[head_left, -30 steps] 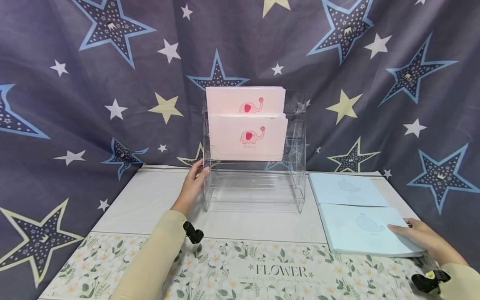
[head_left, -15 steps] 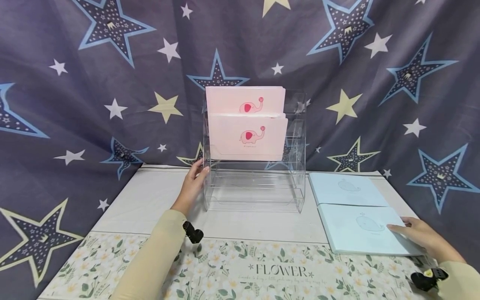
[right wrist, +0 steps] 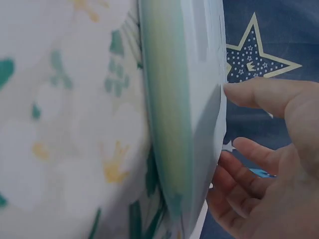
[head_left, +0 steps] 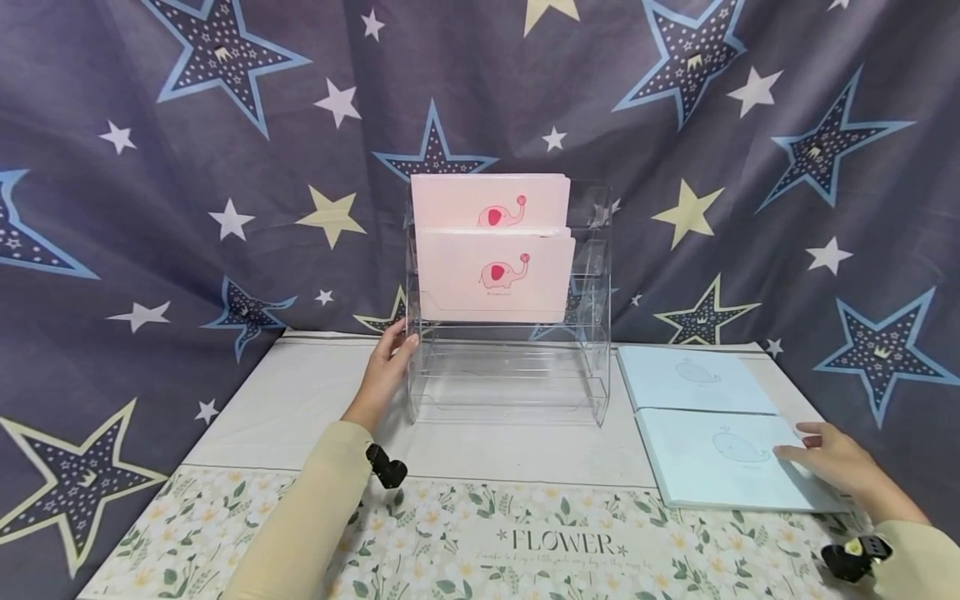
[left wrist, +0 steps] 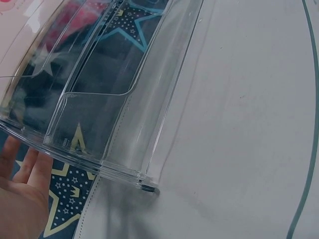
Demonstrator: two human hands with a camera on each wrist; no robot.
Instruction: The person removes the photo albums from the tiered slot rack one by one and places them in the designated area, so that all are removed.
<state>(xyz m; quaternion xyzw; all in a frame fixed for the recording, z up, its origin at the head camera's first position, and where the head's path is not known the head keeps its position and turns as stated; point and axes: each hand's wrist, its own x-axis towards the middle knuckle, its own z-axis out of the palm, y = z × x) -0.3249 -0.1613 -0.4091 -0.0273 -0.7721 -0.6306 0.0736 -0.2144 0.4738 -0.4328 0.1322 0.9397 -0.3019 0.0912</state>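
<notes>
A clear acrylic display rack (head_left: pixel 510 412) with stepped tiers stands at the middle of the table. Two groups of pink elephant booklets (head_left: pixel 457 275) lean in its upper tiers. My left hand (head_left: pixel 384 367) rests its fingers against the rack's left side; the left wrist view shows extended fingers (left wrist: pixel 41 172) touching the side panel. At the right lie two stacks of pale blue whale booklets, a rear stack (head_left: pixel 652 375) and a front stack (head_left: pixel 697 479). My right hand (head_left: pixel 843 462) is at the front stack's right edge, thumb touching its top, other fingers loosely bent and apart from the thumb.
A white cloth (head_left: pixel 300 417) covers the rear of the table, and a floral mat (head_left: pixel 420 542) lies along its front. Behind hangs a dark star-patterned curtain (head_left: pixel 277 167). The rack's lower tiers hold no booklets.
The right hand's fingers have lifted and spread a little, with the hand shifting slightly up at the front blue stack. The left hand, rack and booklets stay in place.
</notes>
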